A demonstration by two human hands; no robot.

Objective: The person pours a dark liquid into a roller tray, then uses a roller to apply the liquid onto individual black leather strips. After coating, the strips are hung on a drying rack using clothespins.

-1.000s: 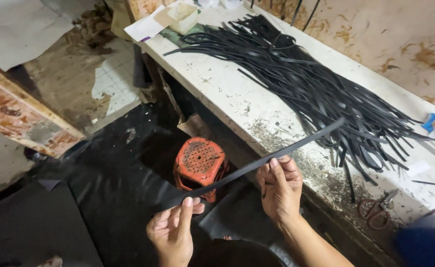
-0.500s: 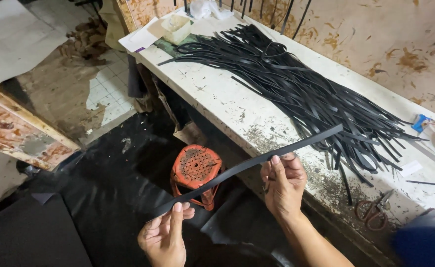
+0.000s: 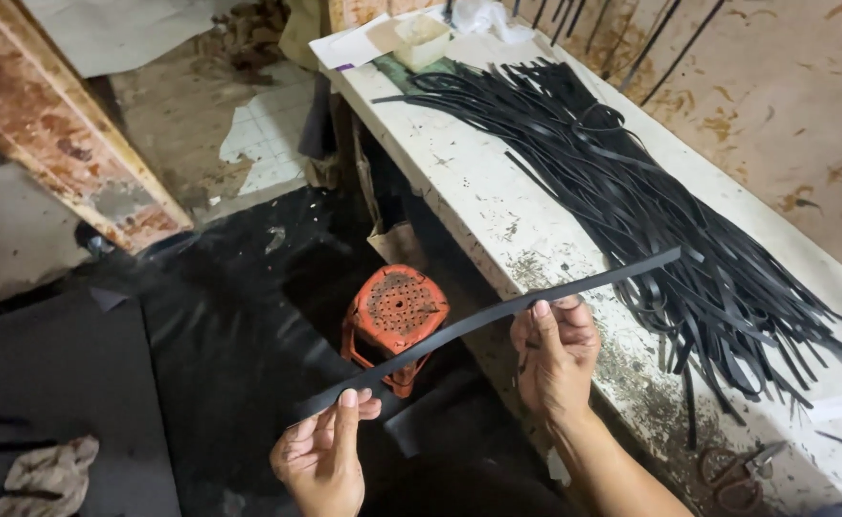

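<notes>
I hold one long black strip (image 3: 459, 327) level in the air, stretched between both hands. My left hand (image 3: 325, 455) pinches its near end, low in the view. My right hand (image 3: 555, 354) grips the strip near its middle, beside the workbench edge. The strip's far end reaches over the bench toward a big heap of similar black strips (image 3: 632, 191) spread along the white, stained workbench (image 3: 478, 191).
A red perforated stool (image 3: 394, 321) stands on black sheet material (image 3: 201, 335) on the floor under the strip. Scissors (image 3: 732, 474) lie on the bench near my right arm. A small box and papers (image 3: 411, 38) sit at the bench's far end. A rag (image 3: 43, 479) lies bottom left.
Both hands have stayed on the strip, which has kept its level pose. The view has shifted, so the bench and heap appear further right.
</notes>
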